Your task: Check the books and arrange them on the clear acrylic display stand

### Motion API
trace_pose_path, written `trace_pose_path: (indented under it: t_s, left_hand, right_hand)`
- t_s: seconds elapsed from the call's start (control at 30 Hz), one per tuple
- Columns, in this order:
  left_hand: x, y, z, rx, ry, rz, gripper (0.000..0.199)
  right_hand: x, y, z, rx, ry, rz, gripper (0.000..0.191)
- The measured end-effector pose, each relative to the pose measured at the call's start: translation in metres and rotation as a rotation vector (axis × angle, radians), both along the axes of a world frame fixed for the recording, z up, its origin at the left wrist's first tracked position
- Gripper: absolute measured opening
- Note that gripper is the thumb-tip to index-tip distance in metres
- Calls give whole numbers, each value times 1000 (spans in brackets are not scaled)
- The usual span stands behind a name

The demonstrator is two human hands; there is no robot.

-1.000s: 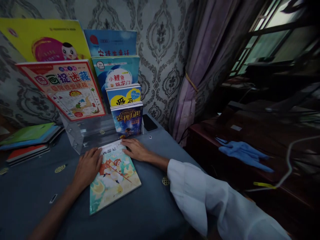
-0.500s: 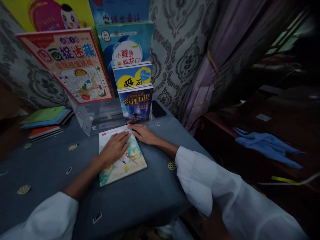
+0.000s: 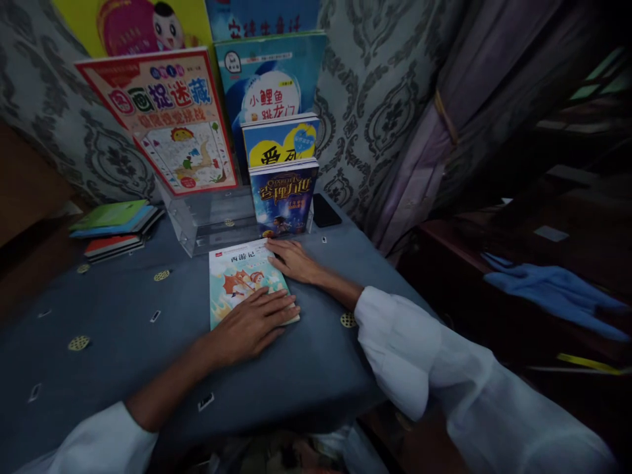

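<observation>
A thin picture book point(image 3: 241, 280) with a pale green cover lies flat on the blue-grey tablecloth point(image 3: 113, 322). My left hand point(image 3: 254, 322) rests flat on the book's near end, fingers spread. My right hand point(image 3: 295, 259) lies on the book's far right corner, fingers flat, just in front of a clear acrylic book stand point(image 3: 212, 217). In the stand's front row a dark blue book point(image 3: 283, 197) stands upright. Behind it are a yellow-and-blue book point(image 3: 280, 139) and a light blue one point(image 3: 269, 79). A red-framed activity book point(image 3: 170, 122) leans at the stand's left.
A stack of thin books point(image 3: 116, 227) lies at the table's far left. A black phone point(image 3: 326, 210) lies right of the stand. Patterned wall and a tied purple curtain point(image 3: 434, 125) close the back. A dark wooden desk with a blue cloth point(image 3: 555, 289) stands at the right.
My left hand slid from the book's far left edge, across the cover, down to its near end. The right hand stayed on the far right corner. The view shifted left and closer.
</observation>
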State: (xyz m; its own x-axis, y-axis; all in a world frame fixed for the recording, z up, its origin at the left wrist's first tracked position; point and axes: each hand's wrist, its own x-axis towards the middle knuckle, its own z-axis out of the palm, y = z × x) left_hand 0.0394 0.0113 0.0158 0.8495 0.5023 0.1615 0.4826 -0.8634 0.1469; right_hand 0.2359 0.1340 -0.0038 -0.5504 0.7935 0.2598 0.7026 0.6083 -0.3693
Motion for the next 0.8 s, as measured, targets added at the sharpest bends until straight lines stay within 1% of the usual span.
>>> trace_pose_path:
  t_s: [0.1, 0.2, 0.43, 0.57, 0.73, 0.8]
  left_hand:
    - [1, 0, -3, 64, -11, 6, 40]
    - [1, -1, -4, 108, -25, 20, 40]
    - [0, -1, -4, 129, -38, 16, 41]
    - [0, -1, -4, 127, -44, 34, 42]
    - [0, -3, -2, 211, -38, 24, 40]
    - [0, -5, -3, 260, -35, 42, 40]
  right_hand:
    - [-2, -10, 0, 11, -10, -16, 46]
    - [0, -22, -2, 16, 1, -2, 46]
    - [14, -55, -7, 19, 63, 45, 44]
    - [21, -72, -8, -2, 81, 68, 44]
    - [24, -84, -6, 7, 100, 66, 43]
    - [25, -87, -5, 11, 102, 74, 42]
